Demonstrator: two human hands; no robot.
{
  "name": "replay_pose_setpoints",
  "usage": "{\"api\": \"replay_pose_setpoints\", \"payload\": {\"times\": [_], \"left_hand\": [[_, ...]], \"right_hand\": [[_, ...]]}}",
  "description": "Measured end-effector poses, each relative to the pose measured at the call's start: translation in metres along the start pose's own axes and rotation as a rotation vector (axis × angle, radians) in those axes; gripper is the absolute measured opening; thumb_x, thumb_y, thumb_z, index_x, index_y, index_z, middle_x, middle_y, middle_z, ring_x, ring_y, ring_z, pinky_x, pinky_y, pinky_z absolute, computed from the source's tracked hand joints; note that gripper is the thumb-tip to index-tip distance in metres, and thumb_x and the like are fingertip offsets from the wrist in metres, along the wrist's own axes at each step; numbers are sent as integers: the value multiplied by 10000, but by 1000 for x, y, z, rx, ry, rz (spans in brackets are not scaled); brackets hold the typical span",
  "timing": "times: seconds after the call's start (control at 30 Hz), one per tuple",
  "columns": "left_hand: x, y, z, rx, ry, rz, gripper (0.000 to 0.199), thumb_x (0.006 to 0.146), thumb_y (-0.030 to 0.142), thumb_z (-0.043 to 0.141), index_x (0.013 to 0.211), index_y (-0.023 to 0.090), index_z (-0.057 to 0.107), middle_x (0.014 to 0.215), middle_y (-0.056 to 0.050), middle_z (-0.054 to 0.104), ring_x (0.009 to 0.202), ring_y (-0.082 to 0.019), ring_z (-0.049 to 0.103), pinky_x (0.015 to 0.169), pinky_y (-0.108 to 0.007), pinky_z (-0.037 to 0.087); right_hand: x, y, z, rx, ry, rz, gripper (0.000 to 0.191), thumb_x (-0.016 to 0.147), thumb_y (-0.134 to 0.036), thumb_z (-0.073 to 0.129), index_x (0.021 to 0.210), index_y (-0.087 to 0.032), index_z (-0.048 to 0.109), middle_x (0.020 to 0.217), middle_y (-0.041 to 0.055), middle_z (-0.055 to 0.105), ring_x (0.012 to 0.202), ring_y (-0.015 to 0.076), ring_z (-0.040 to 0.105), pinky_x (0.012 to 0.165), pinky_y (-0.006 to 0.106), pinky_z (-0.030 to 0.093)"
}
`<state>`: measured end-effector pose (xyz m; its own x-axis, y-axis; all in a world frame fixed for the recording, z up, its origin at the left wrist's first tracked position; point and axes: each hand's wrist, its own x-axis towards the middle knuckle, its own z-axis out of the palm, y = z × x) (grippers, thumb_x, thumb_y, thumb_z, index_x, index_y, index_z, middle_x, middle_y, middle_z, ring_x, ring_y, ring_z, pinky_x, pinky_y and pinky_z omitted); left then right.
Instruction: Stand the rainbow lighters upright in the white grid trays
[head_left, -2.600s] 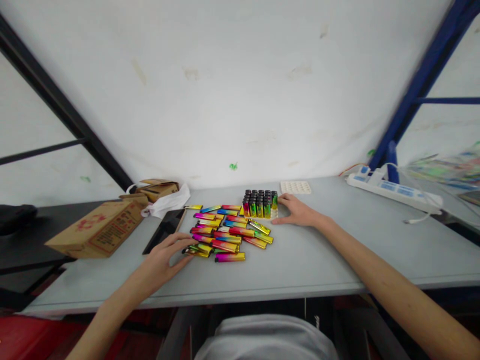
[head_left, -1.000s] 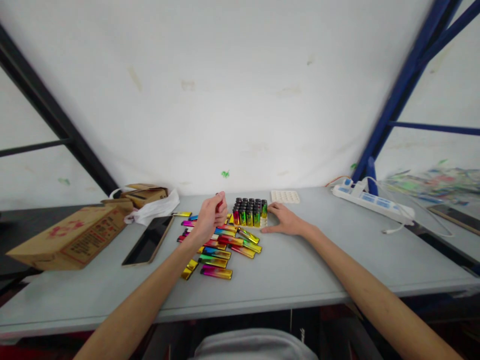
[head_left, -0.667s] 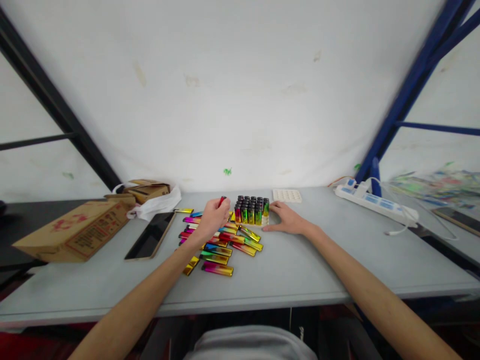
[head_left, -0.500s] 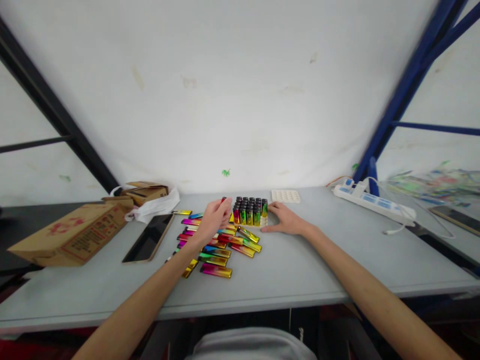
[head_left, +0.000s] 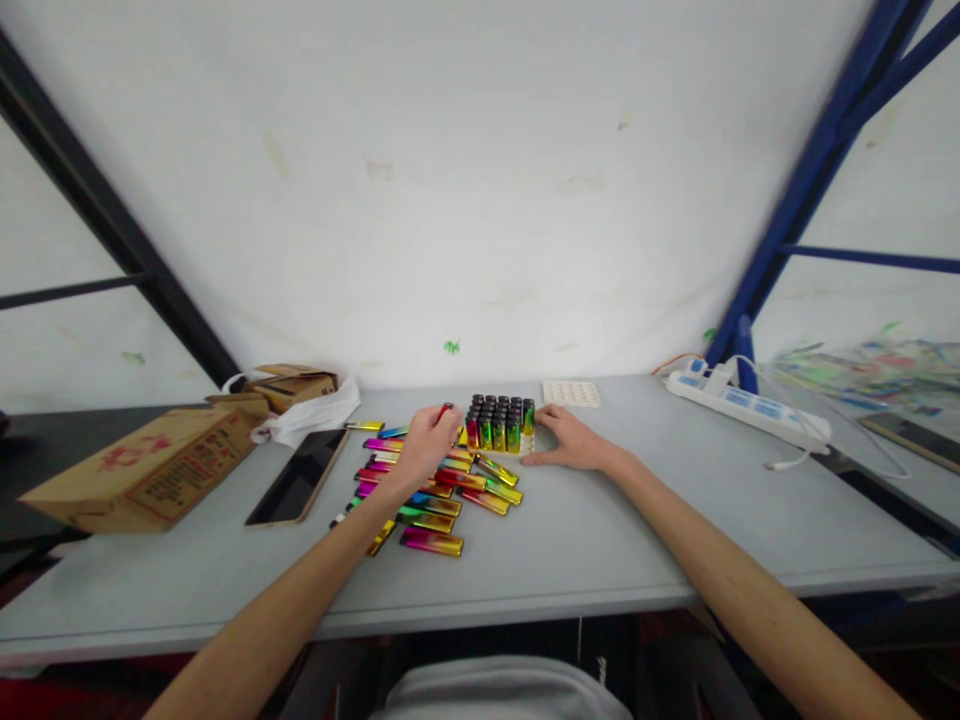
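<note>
My left hand [head_left: 429, 442] is closed around a lighter [head_left: 445, 410]; only its red and black end shows above the fist. Just right of that fist, several shiny lighters [head_left: 498, 420] with black tops stand upright in rows in a white tray [head_left: 528, 444]. The tray's front right part shows without lighters. My right hand [head_left: 568, 440] grips the tray's right end, index finger towards the back corner and thumb at the front corner. Below my left hand, a loose pile of metallic, many-coloured lighters [head_left: 433, 541] lies flat on the table; my forearm hides some.
A second white tray with holes [head_left: 571, 393] lies by the wall. At left are a phone or tablet [head_left: 296, 478], a cardboard box [head_left: 142, 465], a smaller carton [head_left: 291, 385] and a white plastic bag [head_left: 319, 410]. A power strip [head_left: 750, 403] with cables lies right on the grey table [head_left: 585, 560].
My left hand has turned and shifted slightly left, and the lighter's end in it now shows more, tilted. My right hand stays at the tray.
</note>
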<state>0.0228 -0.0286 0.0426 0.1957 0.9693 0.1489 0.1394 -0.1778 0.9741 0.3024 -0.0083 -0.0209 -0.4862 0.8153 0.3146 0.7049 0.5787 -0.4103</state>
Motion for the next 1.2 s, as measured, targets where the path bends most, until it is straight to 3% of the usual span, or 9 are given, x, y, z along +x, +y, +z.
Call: {"api": "replay_pose_setpoints", "payload": {"times": [0.13,0.3,0.4,0.53,0.63,0.73,0.87,1.03,1.2], "left_hand": [[0,-1,0,-22,11,38,423,802,500,616,580,228,380,484,86,301,418,-65,255,410,-212,220],[1,1,-4,79,-23,227,453,882,528,612,613,194,466,586,15,493,589,-117,486,567,-241,419],[3,0,-3,-17,-46,172,428,878,534,637,683,198,457,592,50,445,525,-87,430,498,-215,375],[6,1,3,-311,-89,64,369,873,544,636,911,258,406,679,114,435,374,-22,218,360,-151,202],[5,11,10,-322,-119,55,348,897,494,625,967,289,353,756,125,472,359,-8,203,340,-120,188],[5,27,18,-219,-172,123,286,947,467,570,950,268,365,759,107,497,407,-30,359,387,-148,346],[14,44,30,94,-183,380,284,960,482,577,913,204,536,807,8,607,726,-126,614,638,-243,533],[29,38,40,411,-298,583,194,909,368,693,987,200,752,1004,-70,744,932,-195,670,871,-343,543],[32,20,42,554,-292,591,178,881,355,748,996,229,800,987,-52,793,959,-229,701,902,-369,539]], "right_hand": [[0,0,0,-6,1,-7,738,758,-706,782,1227,-149,660,1209,167,623,1097,331,597,995,484,506],[1,2,2,-3,4,-8,761,756,-714,777,1228,-128,666,1200,177,624,1088,336,597,991,486,506],[1,3,3,3,1,-15,784,754,-715,779,1251,-122,658,1208,180,626,1096,339,599,987,481,507],[1,5,5,17,21,-18,775,747,-712,787,1261,-146,660,1219,173,634,1102,339,603,980,481,509],[2,4,5,17,29,-14,769,742,-723,784,1246,-153,671,1220,170,637,1108,339,601,984,482,505],[2,3,3,19,20,-18,774,743,-727,781,1240,-143,675,1216,170,641,1107,338,599,988,480,501],[1,2,3,27,26,-20,753,747,-709,789,1243,-153,681,1204,160,643,1094,333,599,982,478,501],[1,2,4,36,29,-28,763,751,-669,811,1299,-160,664,1212,155,639,1103,327,599,986,476,497],[1,3,4,50,27,-21,793,750,-669,813,1350,-179,639,1246,155,636,1137,332,592,1010,486,485]]}}
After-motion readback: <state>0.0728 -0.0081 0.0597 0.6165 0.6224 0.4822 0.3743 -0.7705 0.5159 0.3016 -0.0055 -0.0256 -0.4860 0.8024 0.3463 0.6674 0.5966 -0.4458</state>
